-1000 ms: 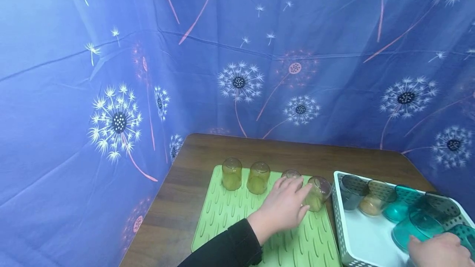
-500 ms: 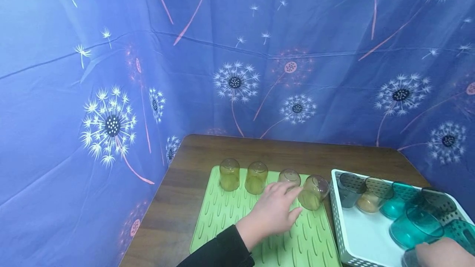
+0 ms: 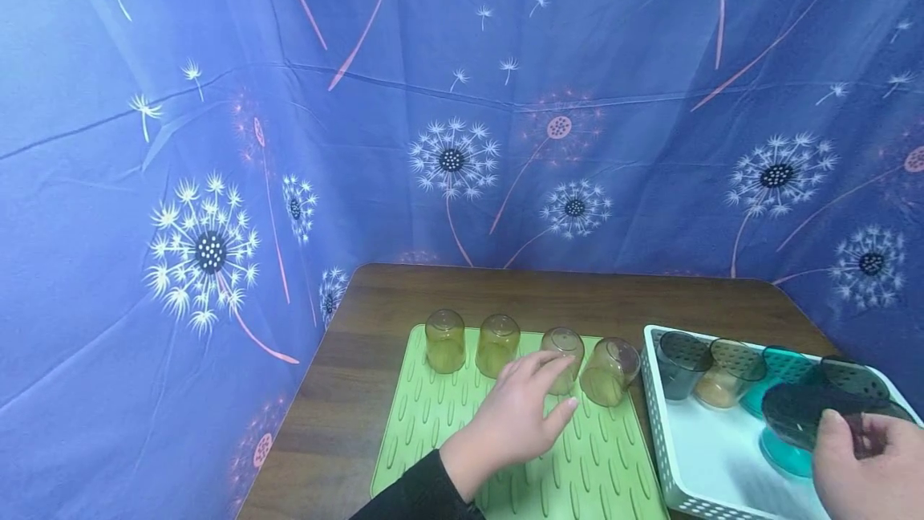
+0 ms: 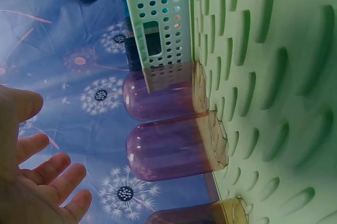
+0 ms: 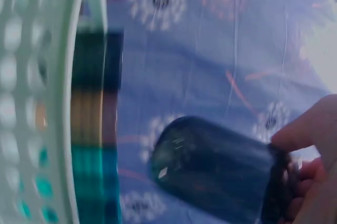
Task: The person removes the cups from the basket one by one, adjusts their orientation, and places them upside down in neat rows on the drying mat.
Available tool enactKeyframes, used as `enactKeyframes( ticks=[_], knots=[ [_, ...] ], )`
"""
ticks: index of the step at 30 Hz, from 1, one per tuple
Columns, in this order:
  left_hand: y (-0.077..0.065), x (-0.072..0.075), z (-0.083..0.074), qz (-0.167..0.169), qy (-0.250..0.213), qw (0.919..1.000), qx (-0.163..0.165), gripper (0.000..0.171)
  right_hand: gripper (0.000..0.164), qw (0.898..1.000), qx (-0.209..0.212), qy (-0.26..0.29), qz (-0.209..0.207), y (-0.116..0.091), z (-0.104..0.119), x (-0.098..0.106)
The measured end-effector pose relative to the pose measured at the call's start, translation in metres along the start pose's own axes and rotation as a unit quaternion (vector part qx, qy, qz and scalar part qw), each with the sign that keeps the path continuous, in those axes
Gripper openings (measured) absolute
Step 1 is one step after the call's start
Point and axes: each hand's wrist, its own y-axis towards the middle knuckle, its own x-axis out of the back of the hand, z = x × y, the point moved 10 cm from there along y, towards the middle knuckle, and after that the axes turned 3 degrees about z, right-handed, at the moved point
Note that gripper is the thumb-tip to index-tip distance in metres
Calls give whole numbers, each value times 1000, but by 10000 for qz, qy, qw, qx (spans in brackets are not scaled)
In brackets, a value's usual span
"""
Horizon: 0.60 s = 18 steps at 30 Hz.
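Note:
My right hand [image 3: 869, 464] pinches a dark grey tumbler [image 3: 797, 416] at its rim, above the white basket [image 3: 671, 456]. In the right wrist view the tumbler [image 5: 210, 166] is tilted, its closed end away from the hand [image 5: 310, 155]. My left hand [image 3: 508, 412] hovers over the green mat [image 3: 419, 440], fingers spread, holding nothing. Just beyond it, upside down on the mat, are two yellowish tumblers, the left one [image 3: 444, 341] and its neighbour [image 3: 497, 346], then a pinkish tumbler [image 3: 566, 343] and another [image 3: 609, 371] at the right. The left wrist view shows the left hand [image 4: 47, 171] apart from them.
Upright in the basket stand a grey tumbler [image 3: 678, 367], an amber one [image 3: 720, 383] and teal ones, including one [image 3: 787, 456] partly hidden by the lifted tumbler. The basket stands right of the mat on a wooden table [image 3: 325, 392]. A blue dandelion-print cloth [image 3: 361, 183] hangs behind.
My right hand has lifted the dark grey tumbler up from the basket's near right part. My left hand has drawn back slightly to the left, away from the rightmost tumblers.

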Motion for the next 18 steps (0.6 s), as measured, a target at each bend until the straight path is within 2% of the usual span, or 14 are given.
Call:
enactKeyframes(
  ticks=[3, 5, 7, 10, 12, 13, 15, 18],
  knots=[
    [-2, 2, -1, 5, -255, 9997, 23, 56, 47, 9989, 455, -52, 17, -18, 19, -7],
    [-4, 2, -1, 12, -382, 9993, 37, 56, 43, 9967, 799, 153, -70, -29, 30, -12],
    [-4, 2, -2, 41, -472, 9989, 55, 57, 34, 9911, 1160, 621, -213, -39, 38, -18],
    [-5, 0, -2, 106, -576, 9982, 109, 59, 16, 9732, 1695, 1527, -275, -52, 48, -27],
    [-6, -2, -1, 164, -663, 9976, 133, 61, 8, 9614, 1878, 2008, -113, -58, 52, -37],
    [-6, -3, -2, 191, -698, 9973, 139, 63, 12, 9546, 1964, 2240, 6, -60, 53, -42],
    [-7, -4, -2, 235, -761, 9967, 126, 65, 19, 9498, 1877, 2479, 340, -62, 53, -56],
    [-7, -7, -2, 323, -770, 9964, 135, 69, 18, 9434, 1678, 2705, 930, -64, 51, -78]
  ],
)
